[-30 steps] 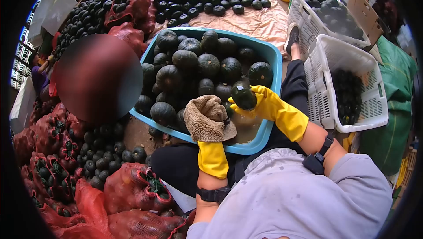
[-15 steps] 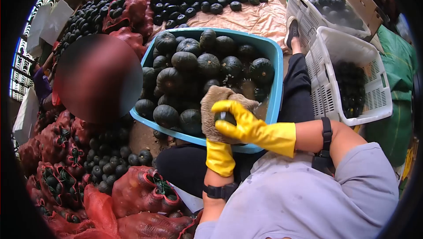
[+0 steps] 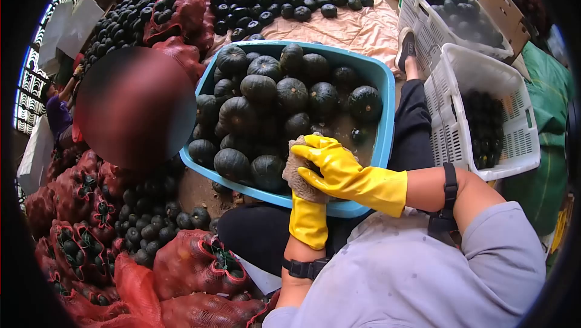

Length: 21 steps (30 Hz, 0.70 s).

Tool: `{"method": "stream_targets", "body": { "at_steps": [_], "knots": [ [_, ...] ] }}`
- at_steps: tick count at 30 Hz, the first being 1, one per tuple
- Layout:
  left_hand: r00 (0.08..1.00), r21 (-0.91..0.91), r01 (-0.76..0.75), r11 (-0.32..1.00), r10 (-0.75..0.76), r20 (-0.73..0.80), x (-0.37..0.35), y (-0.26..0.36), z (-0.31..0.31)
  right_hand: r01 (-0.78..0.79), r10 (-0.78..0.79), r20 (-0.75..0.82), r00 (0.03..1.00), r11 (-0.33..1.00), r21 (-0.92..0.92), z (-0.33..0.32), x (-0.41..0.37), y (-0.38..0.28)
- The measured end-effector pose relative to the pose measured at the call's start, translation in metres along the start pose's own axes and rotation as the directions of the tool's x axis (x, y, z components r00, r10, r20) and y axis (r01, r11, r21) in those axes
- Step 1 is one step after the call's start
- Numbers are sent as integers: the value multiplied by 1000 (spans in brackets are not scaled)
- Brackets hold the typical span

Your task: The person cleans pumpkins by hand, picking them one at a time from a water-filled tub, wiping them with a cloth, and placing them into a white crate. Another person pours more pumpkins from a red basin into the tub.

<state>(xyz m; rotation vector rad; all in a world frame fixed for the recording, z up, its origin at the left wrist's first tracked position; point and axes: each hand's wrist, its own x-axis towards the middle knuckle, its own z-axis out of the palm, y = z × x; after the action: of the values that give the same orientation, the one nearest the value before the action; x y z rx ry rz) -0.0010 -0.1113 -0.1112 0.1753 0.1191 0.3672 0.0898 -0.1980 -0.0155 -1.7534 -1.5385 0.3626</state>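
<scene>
Both of my hands wear yellow rubber gloves and meet over the near side of a blue tub (image 3: 390,128). Between them is a bunched brown cloth (image 3: 296,173). My left hand (image 3: 308,220) comes up from below, its fingers hidden under the cloth. From the right, my right hand (image 3: 336,167) curls its fingers over the cloth's top and side. The small dark green pumpkin seen in the cloth half a second ago is now covered. Beyond my hands, many wet dark green pumpkins (image 3: 292,94) are piled in the tub, with brownish water (image 3: 363,146) at its right.
White plastic crates (image 3: 484,170) with dark green pumpkins stand at the right, beside my outstretched leg (image 3: 411,116). Red mesh sacks (image 3: 193,261) and loose pumpkins (image 3: 151,228) lie at the left. More pumpkins cover a sheet (image 3: 363,31) behind the tub. A person in purple (image 3: 57,116) is far left.
The cloth has been gathered into a tighter bundle and the pumpkin in it has gone out of sight. My right hand has closed in over the cloth. The view has shifted slightly.
</scene>
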Motion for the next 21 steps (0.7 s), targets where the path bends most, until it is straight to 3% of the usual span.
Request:
{"method": "stream_targets", "body": {
  "at_steps": [1,2,3,4,5,7,8,9,10,11,12,13,14,15,16,17,18,19,20,21],
  "knots": [
    [998,136,-45,990,49,-27,-2,3,-4,-29,20,235,972,999,35,-1,0,3],
    [994,271,-79,959,97,-53,-5,6,-7,-39,26,56,998,969,245,0,-2,-2],
    [954,529,-249,811,299,-11,-4,1,-1,-12,70,-114,991,895,446,-2,-4,-13],
    [882,738,-364,569,465,76,-7,-4,10,-496,516,233,824,458,738,-12,1,-22],
    [838,787,-353,505,545,27,-7,-11,21,-136,488,-47,871,332,933,21,-1,0],
    [801,713,-311,629,577,-160,-7,-16,51,-85,561,-259,786,513,854,34,-5,1],
    [798,698,-291,654,568,-200,-10,-15,62,-56,252,-342,905,869,492,24,-12,19],
    [802,846,-209,490,581,-139,-16,-7,76,44,-6,-258,966,989,144,16,-18,43],
    [803,953,-117,281,591,-76,-23,2,90,-92,94,-20,995,993,74,-10,-17,28],
    [800,997,-31,65,599,-14,-29,10,103,-211,211,217,953,977,-25,-39,-17,4],
    [807,810,-50,584,501,-311,-23,12,106,-294,283,343,896,956,-21,-48,-18,-6],
    [890,514,-122,849,323,-321,-19,17,77,-255,197,283,938,949,184,-46,-27,-1],
    [939,135,-92,987,131,-319,-15,22,48,-441,307,360,881,810,387,-43,-29,6],
    [962,83,-68,994,87,-259,-16,20,43,-589,378,457,805,599,543,-39,-27,13],
    [865,681,-262,684,479,-148,-15,8,34,-528,474,373,798,250,812,-18,-28,1],
    [776,838,-301,456,627,-63,-12,-3,34,-450,537,287,794,200,870,-3,-29,-1],
    [658,944,-264,200,752,25,-10,-15,33,-470,541,218,812,385,794,14,-28,25],
    [687,986,-163,23,720,97,-14,-12,50,-483,541,154,827,541,688,16,-21,31],
    [725,985,-63,-161,671,156,-21,-8,68,-431,422,114,899,812,394,6,-25,38],
    [767,938,25,-345,609,204,-26,-2,83,-293,285,126,950,955,43,-16,-20,24]
  ]
}}
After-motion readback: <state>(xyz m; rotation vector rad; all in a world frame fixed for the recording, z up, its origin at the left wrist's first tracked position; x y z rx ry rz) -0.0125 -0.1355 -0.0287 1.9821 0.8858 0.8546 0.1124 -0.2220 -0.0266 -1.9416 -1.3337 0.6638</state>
